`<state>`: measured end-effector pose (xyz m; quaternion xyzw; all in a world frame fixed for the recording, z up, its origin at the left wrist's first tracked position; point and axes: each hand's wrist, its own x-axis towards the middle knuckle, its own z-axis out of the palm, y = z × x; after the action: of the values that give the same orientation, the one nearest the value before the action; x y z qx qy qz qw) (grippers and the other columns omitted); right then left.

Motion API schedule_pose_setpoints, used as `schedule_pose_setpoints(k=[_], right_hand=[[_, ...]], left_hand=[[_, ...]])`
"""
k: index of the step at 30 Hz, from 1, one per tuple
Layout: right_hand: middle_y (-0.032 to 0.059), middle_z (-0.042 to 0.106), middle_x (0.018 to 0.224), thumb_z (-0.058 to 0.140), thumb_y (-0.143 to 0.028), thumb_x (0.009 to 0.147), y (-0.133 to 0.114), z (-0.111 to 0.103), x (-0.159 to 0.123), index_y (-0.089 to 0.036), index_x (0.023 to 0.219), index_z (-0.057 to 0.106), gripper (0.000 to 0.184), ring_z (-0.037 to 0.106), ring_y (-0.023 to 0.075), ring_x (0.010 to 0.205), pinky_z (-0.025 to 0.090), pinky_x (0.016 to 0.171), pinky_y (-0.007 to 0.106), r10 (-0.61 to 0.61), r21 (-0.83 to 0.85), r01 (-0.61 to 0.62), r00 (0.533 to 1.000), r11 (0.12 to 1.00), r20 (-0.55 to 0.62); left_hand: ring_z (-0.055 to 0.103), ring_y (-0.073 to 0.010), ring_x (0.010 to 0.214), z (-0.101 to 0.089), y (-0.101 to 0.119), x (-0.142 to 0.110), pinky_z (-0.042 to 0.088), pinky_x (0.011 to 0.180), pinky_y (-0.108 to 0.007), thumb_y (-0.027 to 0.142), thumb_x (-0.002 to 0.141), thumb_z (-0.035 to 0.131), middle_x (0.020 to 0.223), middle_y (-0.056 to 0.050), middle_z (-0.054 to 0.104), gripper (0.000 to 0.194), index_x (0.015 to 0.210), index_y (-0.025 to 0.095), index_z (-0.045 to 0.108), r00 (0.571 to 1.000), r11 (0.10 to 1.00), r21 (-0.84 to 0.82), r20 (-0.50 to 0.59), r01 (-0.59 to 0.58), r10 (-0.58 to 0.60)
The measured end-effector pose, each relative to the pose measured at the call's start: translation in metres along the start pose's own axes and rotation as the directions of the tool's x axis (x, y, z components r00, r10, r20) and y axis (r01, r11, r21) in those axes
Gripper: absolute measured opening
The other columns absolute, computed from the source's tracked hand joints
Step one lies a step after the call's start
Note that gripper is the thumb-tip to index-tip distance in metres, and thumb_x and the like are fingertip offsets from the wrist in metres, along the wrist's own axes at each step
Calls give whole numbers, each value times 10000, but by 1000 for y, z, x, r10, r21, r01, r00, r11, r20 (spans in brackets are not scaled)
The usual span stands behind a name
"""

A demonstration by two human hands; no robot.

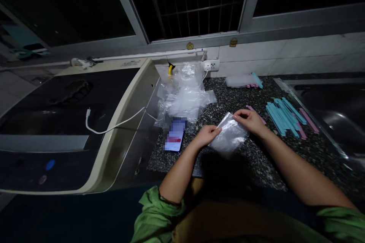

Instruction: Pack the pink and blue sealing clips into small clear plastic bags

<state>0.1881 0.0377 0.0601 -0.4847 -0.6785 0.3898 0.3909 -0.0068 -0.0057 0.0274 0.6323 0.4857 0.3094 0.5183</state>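
Note:
A clear plastic bag [230,136] hangs between my two hands above the speckled countertop. My left hand [208,135] pinches its left upper edge between thumb and fingers. At the upper right corner of the bag, my right hand [251,120] grips it the same way. Left of my left hand lies a phone [175,138] with its screen lit and partly blurred out. A pile of clear plastic bags [185,100] spreads behind the phone. Beyond my right hand are several flat blue strips [281,117] and a few pink strips [309,120].
A washing machine [119,121] stands at the left with a white cable [122,123] across it. The sink [336,117] is at the right. A translucent packet [241,80] lies near the wall, below a socket [212,65]. The dark speckled countertop [216,91] runs between them.

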Motion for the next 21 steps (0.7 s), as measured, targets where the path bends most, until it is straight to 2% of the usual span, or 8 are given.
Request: schedule_pose_setpoints(k=[6,11,15,21], right_hand=[[3,571,571,598,-469,626,5,-3,3,-177,615,590,291,472,122,524,374,504,253,-2,-28,1,1000,1000,-31],[11,582,585,602,-475,621,6,-3,3,-181,616,592,294,480,130,536,370,500,256,-5,-32,3,999,999,-44],[10,578,581,604,-471,621,7,-6,4,-179,615,590,292,481,129,532,371,500,256,2,-34,-4,998,999,-59],[10,577,586,612,-473,612,11,-10,6,-177,618,592,297,484,130,536,379,515,261,3,-36,-6,997,999,-78]], left_hand=[[339,-67,473,0,-1,0,233,467,-211,578,678,505,490,56,411,451,593,136,536,999,999,28,-7,32,-32],[384,-81,501,2,-5,1,271,484,-215,560,687,506,535,42,470,426,641,140,558,999,1000,16,-33,25,-25],[373,-81,504,2,-7,1,255,483,-217,572,671,525,535,45,461,441,651,134,577,998,998,35,-44,44,-42],[338,-70,477,-1,-4,-2,215,471,-213,575,652,557,499,49,431,456,597,122,582,997,995,75,42,59,-62]])
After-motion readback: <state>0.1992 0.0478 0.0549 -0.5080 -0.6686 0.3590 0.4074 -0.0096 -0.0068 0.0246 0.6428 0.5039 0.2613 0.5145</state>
